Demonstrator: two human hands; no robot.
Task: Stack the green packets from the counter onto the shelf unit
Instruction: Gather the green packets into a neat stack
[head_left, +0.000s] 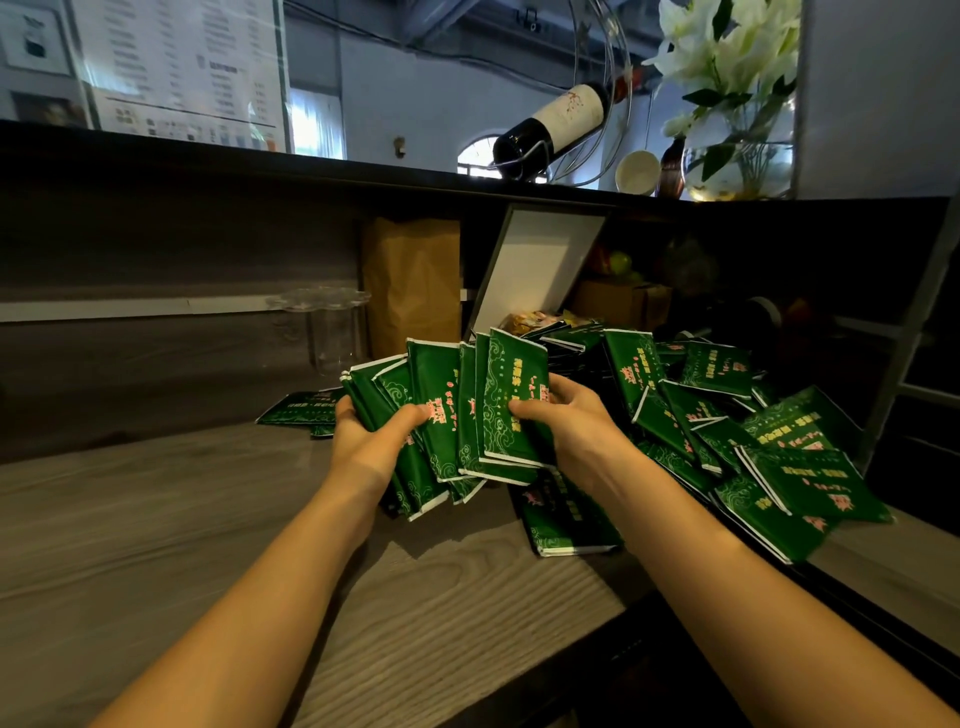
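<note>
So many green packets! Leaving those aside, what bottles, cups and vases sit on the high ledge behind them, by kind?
Wine bottle: 1
Small brown bottle: 1
White cup: 1
Glass vase: 1
Total: 4
</note>
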